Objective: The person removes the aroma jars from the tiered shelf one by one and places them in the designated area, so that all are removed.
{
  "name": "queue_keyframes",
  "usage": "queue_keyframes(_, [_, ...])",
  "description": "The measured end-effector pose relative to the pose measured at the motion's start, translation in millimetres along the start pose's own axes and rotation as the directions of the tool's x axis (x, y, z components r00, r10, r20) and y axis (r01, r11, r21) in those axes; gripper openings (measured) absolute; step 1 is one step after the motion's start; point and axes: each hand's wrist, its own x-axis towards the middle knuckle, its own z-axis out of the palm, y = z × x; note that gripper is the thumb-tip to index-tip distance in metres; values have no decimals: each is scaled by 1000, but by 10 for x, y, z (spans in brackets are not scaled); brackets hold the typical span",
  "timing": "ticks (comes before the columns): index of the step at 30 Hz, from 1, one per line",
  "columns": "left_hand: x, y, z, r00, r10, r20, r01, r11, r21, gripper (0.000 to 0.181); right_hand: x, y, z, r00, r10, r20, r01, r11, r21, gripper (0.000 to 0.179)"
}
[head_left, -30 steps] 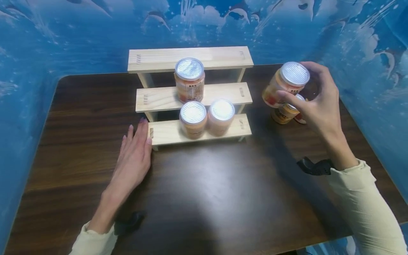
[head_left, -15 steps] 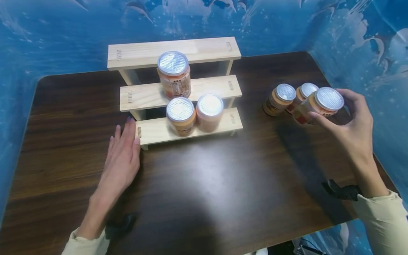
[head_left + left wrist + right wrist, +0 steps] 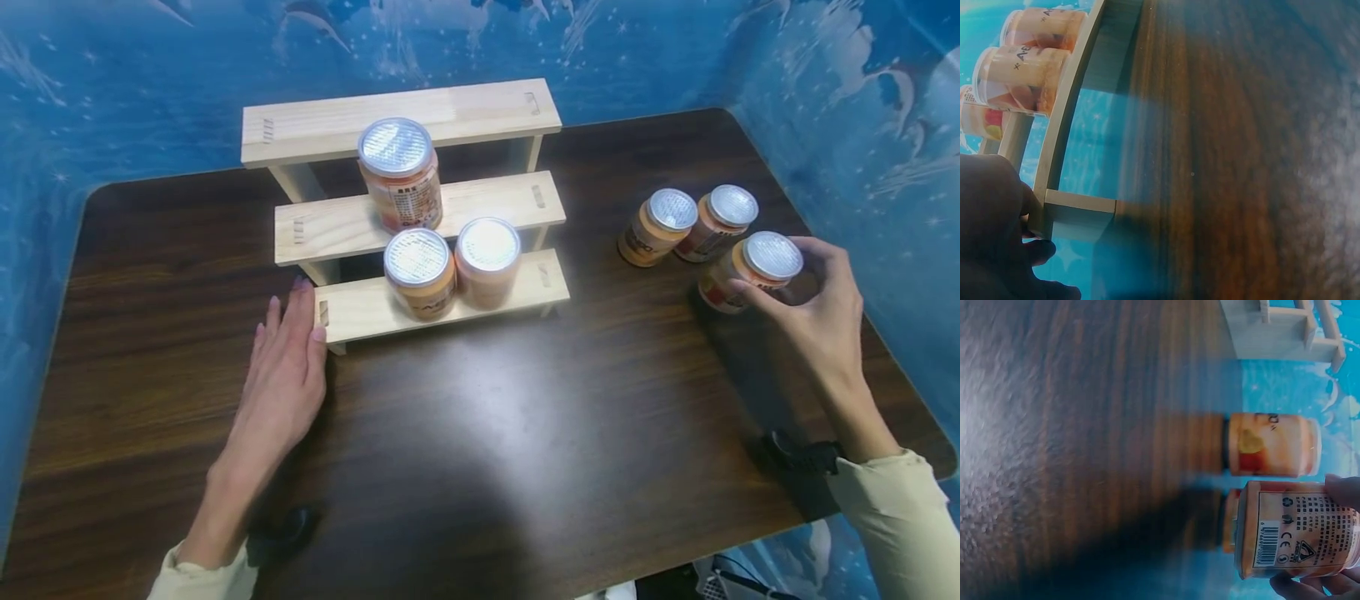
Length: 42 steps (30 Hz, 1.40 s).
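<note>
My right hand [image 3: 828,325] grips a clear jar [image 3: 738,279] with a silver lid and an orange printed label, thumb on one side and fingers on the other. It stands close over the table at the right; its barcode and small print face the right wrist camera. Just beyond it are two similar jars, a nearer-left one [image 3: 651,236] and one behind [image 3: 712,227]. My left hand [image 3: 281,383] lies with straight fingers against the left end of a three-step wooden rack [image 3: 345,312]. In the left wrist view the fingers [image 3: 1038,251] touch the end of its lowest step.
Two jars, the left one [image 3: 427,283] and the right one [image 3: 487,271], stand side by side on the lowest step. Another jar [image 3: 405,196] is on the middle step. The dark wooden table [image 3: 450,467] meets blue dolphin-print walls [image 3: 210,83] behind and at the right.
My right hand has carried its jar rightward, away from the two jars on the table, and lowered it toward the tabletop. The left hand stays at the rack's end. The head view has shifted.
</note>
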Motion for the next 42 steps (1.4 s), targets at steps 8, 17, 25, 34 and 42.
queue_keyframes(8, [9, 10, -9, 1000, -13, 18, 13, 1000, 7, 65, 77, 112, 86, 995, 96, 22, -96, 995, -3, 75])
queue_keyframes(17, [-42, 5, -30, 1000, -23, 9, 23, 1000, 3, 64, 81, 89, 165, 985, 173, 10, -173, 985, 20, 79])
queue_keyframes(25, [-30, 30, -35, 1000, -9, -3, 9, 1000, -15, 64, 37, 101, 129, 982, 187, 26, -188, 982, 24, 79])
queue_keyframes(34, [114, 131, 64, 1000, 18, 24, -18, 999, 26, 63, 80, 131, -44, 998, -56, -41, 60, 995, 83, 80])
queue_keyframes(42, [334, 265, 242, 999, 23, 28, -24, 999, 34, 63, 358, -573, -49, 972, -234, 0, 228, 945, 235, 77])
